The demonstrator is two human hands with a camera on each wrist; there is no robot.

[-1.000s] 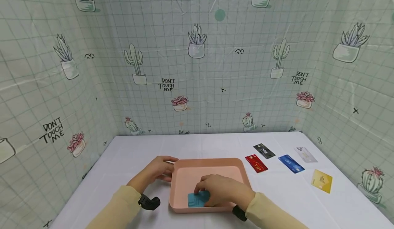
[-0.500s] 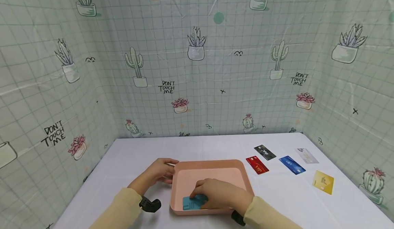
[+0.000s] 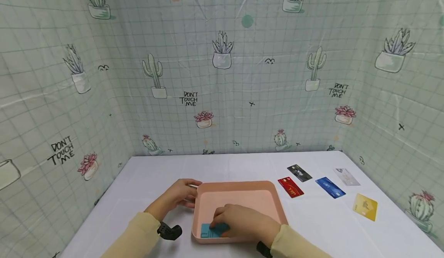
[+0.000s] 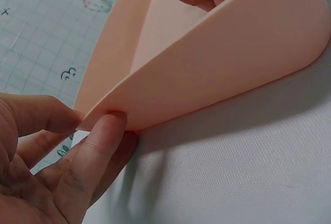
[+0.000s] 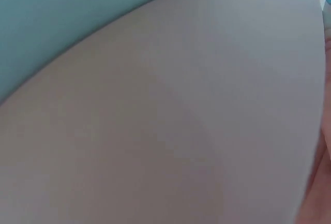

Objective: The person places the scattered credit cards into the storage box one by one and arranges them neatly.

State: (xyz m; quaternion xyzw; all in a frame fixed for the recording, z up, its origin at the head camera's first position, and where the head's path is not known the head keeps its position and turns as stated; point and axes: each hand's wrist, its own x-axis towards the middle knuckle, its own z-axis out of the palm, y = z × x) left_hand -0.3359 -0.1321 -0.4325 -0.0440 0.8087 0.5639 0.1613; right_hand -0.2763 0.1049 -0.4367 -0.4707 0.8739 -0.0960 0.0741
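A pink rectangular tray (image 3: 243,195) stands on the white table near the front. My left hand (image 3: 177,194) holds it at its back left corner; in the left wrist view the thumb (image 4: 106,131) presses the outer wall (image 4: 217,63) and the index fingertip meets the rim by the corner. Inside the tray, at the front left, lies a teal card (image 3: 205,231). My right hand (image 3: 244,220) reaches in from the right and grips this card between thumb and fingers, hiding its right part. The right wrist view is mostly filled by a pale blurred surface.
To the right of the tray lie a red card (image 3: 290,187), a black card (image 3: 300,173), a blue card (image 3: 330,188), a pale silver card (image 3: 347,177) and a yellow card (image 3: 365,207). A patterned cloth (image 3: 236,84) encloses the table at the back and sides.
My right hand has slid the teal card leftward along the tray's front, toward its front left corner. The left hand stays at the tray's corner.
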